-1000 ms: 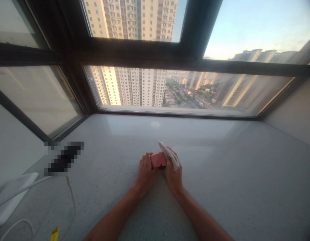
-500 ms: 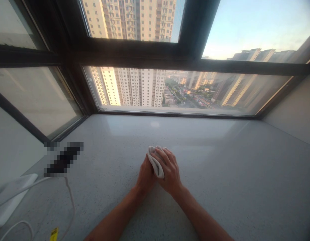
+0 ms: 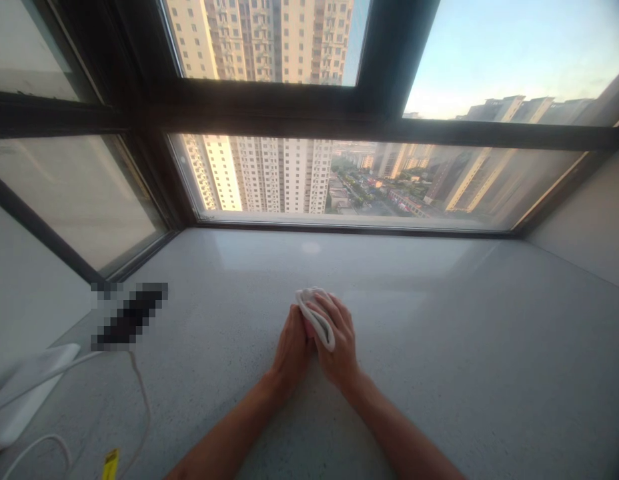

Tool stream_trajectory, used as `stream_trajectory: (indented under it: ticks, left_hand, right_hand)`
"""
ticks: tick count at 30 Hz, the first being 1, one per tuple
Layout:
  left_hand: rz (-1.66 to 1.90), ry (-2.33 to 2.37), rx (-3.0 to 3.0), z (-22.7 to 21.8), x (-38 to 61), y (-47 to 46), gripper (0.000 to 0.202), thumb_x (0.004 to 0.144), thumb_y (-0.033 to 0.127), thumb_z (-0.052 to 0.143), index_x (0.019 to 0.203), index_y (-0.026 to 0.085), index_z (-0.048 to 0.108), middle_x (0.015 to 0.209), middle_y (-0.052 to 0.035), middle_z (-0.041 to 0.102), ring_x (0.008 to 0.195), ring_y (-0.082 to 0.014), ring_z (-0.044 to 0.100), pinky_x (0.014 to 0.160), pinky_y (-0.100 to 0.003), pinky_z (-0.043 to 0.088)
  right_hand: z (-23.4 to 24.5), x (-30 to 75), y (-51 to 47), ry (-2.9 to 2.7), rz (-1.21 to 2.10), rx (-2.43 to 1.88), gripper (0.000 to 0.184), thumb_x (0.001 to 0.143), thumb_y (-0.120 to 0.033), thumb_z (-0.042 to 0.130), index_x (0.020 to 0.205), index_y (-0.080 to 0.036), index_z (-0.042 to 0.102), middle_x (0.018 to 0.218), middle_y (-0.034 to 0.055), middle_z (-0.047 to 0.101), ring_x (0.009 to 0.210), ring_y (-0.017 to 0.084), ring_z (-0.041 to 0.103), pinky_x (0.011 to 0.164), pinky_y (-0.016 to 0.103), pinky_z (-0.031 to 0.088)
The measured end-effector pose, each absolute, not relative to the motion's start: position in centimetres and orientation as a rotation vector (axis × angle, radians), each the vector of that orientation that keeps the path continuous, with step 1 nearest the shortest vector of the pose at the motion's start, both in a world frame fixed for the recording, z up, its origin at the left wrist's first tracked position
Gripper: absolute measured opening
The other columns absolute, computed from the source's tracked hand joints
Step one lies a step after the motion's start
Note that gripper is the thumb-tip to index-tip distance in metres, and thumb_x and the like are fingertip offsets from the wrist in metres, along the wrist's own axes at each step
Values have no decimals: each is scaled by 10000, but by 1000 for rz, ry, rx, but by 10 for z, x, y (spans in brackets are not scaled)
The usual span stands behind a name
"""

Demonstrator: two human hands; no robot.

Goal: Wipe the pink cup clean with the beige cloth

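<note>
A folded off-white cloth [image 3: 324, 329] is bunched between my two hands above the middle of the speckled sill. My right hand [image 3: 341, 343] is closed round it from the right, its fingers bent over the fabric. On the other side my left hand [image 3: 291, 345] is closed, pressed up close to the cloth. A small reddish patch shows between the hands; whether it is skin or an object, I cannot tell. Whatever the left fingers hold is hidden behind the cloth and the hand itself.
The grey speckled sill [image 3: 464, 347] runs up to a dark-framed window [image 3: 299, 113]. At the left lie a pixelated dark object [image 3: 132, 317], a white flat device [image 3: 34, 393] and a pale cable [image 3: 143, 393] with a yellow tag [image 3: 110, 465]. A white wall [image 3: 584, 220] bounds the right.
The cloth has turned slightly in my right hand, and its lower fold has shifted to the right and opened a little. Both hands stay in nearly the same place.
</note>
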State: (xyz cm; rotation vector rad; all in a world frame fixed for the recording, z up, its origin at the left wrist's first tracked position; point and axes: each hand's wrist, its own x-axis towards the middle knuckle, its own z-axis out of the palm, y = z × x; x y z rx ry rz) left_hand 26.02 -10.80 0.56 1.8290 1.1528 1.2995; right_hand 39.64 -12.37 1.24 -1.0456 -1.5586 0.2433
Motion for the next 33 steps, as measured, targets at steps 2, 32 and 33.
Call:
stream_trajectory:
  ticks: [2, 32, 33]
  left_hand:
    - [1293, 1197, 1849, 5, 261, -108, 210, 960, 228, 616, 1157, 221, 542, 1046, -57, 669, 906, -237, 670, 789, -399, 564]
    - [1279, 1258, 1932, 6, 257, -110, 248, 1008, 408, 591, 1207, 259, 599, 1087, -112, 740, 973, -292, 744, 831, -486, 633]
    - [1278, 1255, 1936, 6, 257, -109, 260, 1010, 409, 582, 1226, 265, 598, 1103, -116, 742, 997, -299, 746, 847, -495, 634]
  right_hand:
    - [11, 396, -122, -1454, 287, -1071, 417, 1111, -449, 480, 1396, -296, 743, 1476, 81, 709, 1422, 317, 606, 1221, 555, 457]
    - [21, 390, -131, -1969, -12, -940, 511, 996, -385, 596, 1500, -342, 669, 1542, 62, 669, 1528, 355, 516, 1349, 641, 228]
    - [22, 390, -130, -1986, -28, -933, 522, 987, -380, 605, 1505, -350, 664, 1559, 51, 657, 1538, 354, 506, 1354, 638, 219]
